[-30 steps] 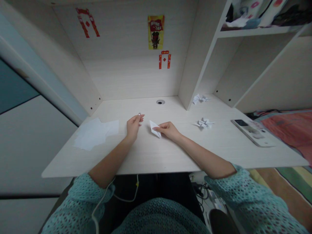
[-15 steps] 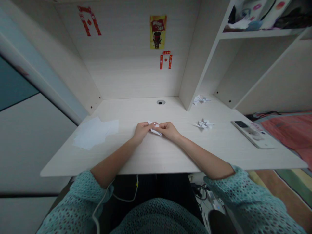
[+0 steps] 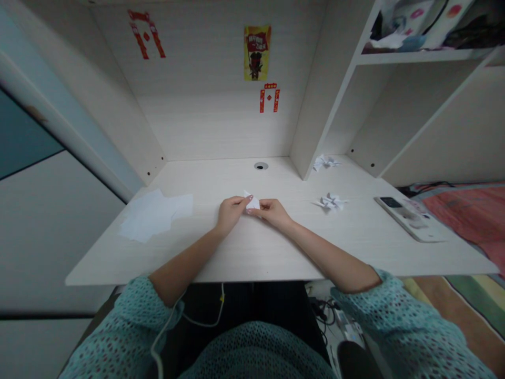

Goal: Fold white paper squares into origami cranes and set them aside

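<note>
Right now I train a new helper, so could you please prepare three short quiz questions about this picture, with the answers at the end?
1. True or false: the left hand and the right hand both touch the small white paper.

2. Where on the desk do the loose white sheets lie?
A) To the right of both hands
B) To the left of both hands
C) Between the two hands

3. How many red gate-shaped decorations are on the back wall?

Key:
1. True
2. B
3. Two
</note>
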`<state>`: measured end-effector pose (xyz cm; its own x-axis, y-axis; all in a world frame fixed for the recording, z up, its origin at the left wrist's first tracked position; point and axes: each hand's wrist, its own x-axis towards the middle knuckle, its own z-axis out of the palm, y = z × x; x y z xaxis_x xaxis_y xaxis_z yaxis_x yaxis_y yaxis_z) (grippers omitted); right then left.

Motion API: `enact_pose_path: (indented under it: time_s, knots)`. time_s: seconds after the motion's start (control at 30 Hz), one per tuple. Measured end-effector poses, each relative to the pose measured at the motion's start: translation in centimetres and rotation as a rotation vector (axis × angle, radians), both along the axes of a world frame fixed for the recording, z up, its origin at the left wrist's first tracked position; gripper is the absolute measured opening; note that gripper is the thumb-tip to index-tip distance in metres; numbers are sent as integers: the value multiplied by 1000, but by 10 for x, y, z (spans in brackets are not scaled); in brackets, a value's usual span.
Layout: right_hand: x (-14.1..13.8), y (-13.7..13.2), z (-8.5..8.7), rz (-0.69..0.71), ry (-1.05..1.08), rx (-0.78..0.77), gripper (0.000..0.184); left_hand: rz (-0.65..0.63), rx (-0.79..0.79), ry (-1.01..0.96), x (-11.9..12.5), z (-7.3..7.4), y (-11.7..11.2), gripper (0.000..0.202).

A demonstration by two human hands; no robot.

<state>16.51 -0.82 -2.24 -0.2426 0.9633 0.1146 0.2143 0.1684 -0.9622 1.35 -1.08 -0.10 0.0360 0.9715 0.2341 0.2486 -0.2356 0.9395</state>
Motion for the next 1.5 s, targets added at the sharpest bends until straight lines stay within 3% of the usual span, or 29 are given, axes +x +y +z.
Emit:
enact_pose_path:
  time_s: [0.13, 0.37, 0.53, 0.7, 0.9, 1.17, 1.5]
  knots:
    - [-2, 0, -4, -24, 11, -30, 46, -15, 76, 66, 2, -2, 0, 33]
    - [-2, 1, -5, -17, -20, -8, 44, -102, 18, 22, -1, -7, 5, 28]
    - [-3, -3, -1, -10, -40, 22, 46, -12, 8, 27, 0, -5, 4, 31]
    - [-5, -5, -1, -23, 19, 14, 45, -46, -15, -8, 2, -1, 0, 37]
    - [-5, -3, -1, 13, 87, -56, 43, -39, 12, -63, 1, 2, -1, 39]
    - [-5, -1, -1, -10, 168, -173, 43, 94, 18, -119, -1, 6, 2, 38]
    - [-6, -1, 4, 6, 244, -228, 39, 141, -29, -218, -3, 3, 6, 35]
